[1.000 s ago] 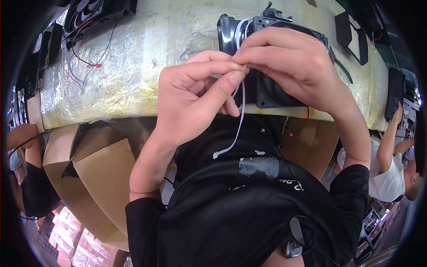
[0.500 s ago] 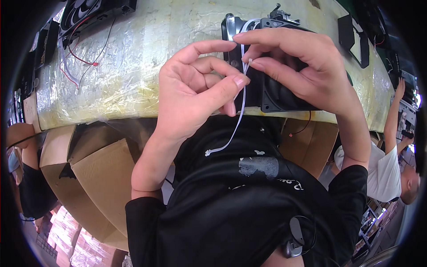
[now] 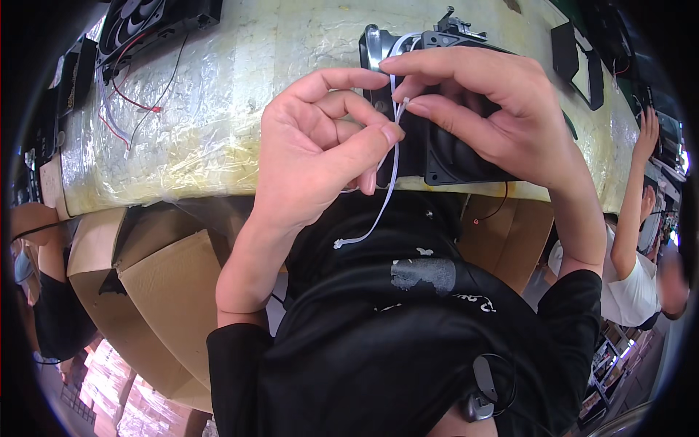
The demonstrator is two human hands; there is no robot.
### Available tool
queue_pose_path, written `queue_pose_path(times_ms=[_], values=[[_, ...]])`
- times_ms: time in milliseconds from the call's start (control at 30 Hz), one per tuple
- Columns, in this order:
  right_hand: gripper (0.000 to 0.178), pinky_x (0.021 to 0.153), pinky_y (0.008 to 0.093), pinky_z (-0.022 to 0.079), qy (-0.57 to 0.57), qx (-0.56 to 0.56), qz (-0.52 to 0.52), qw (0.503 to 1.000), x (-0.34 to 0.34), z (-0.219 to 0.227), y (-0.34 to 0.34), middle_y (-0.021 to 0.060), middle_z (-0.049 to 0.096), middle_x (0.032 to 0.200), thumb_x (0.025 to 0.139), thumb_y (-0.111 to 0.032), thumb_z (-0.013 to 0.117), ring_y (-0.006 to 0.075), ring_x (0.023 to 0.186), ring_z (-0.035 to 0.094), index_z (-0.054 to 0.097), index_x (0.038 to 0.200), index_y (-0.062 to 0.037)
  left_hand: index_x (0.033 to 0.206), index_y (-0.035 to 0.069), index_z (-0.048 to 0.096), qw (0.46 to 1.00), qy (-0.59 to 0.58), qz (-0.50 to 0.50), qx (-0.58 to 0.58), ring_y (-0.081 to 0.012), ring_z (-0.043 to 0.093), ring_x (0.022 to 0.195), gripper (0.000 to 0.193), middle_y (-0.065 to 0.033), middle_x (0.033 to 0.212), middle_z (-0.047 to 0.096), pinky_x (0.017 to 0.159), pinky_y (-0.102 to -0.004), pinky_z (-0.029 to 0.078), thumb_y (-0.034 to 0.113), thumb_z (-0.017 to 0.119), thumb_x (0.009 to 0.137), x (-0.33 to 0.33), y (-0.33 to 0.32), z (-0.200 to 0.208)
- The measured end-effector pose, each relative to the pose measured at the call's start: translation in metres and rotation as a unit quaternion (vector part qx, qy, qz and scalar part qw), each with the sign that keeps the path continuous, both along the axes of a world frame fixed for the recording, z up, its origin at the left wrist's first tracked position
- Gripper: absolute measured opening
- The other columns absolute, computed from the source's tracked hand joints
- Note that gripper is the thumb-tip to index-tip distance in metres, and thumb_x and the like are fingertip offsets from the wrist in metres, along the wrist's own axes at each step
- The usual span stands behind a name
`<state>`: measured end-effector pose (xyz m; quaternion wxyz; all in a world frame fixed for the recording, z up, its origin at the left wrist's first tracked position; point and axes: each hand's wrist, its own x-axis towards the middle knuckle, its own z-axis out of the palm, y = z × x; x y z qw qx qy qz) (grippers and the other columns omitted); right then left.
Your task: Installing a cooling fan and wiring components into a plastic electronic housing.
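My left hand [image 3: 313, 142] pinches a thin white cable [image 3: 392, 182] between thumb and a finger, its index finger stretched toward the right hand. Just above, my right hand [image 3: 480, 105] closes thumb and fingers on the cable's upper part. A small white end piece [image 3: 406, 100] pokes out beside the right thumb; its kind is too small to tell. Below the hands the cable hangs down to a white plug [image 3: 338, 244] in front of my shirt. Behind the right hand, a black fan unit [image 3: 437, 156] with a silvery part [image 3: 375, 47] lies on the table, partly hidden.
The table [image 3: 218, 95] has a plastic-wrapped top. Another black fan [image 3: 135, 29] with loose wires [image 3: 138, 109] lies far left, and a black frame [image 3: 577, 65] far right. Open cardboard boxes [image 3: 160, 291] stand below the front edge. People work at both sides.
Both hands keep their grip and have shifted very slightly. The hanging cable has swung a little left. At the right, the co-worker's arms have moved.
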<state>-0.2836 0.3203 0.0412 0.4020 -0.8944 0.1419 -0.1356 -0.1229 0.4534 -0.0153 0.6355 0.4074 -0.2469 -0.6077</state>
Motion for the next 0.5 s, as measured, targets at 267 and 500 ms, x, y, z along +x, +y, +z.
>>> queue_pose_path(times_ms=[267,500], values=[[0.029,0.072,0.0252,0.054,-0.014,0.014,0.029,0.999,0.005,0.006,-0.005,0.0089,0.071,0.088,0.083,0.005,0.068,0.0152,0.082,0.069,0.069,0.112,-0.0018,0.115,-0.008,0.055,1.0,0.009,-0.011,-0.011,-0.0091,0.061,0.053,0.037,-0.0101,0.079,0.068,0.042,-0.0188,0.044,-0.008,0.068,0.081,0.002,-0.001,-0.005],[0.029,0.074,0.0254,0.054,0.015,0.005,0.028,0.999,0.01,0.011,-0.004,0.0096,0.071,0.087,0.083,0.006,0.068,0.0157,0.082,0.069,0.069,0.111,-0.0011,0.114,-0.008,0.056,1.0,0.013,-0.014,-0.006,-0.009,0.061,0.053,0.035,-0.0094,0.078,0.067,0.042,-0.0185,0.043,-0.009,0.068,0.081,0.003,-0.002,-0.005]])
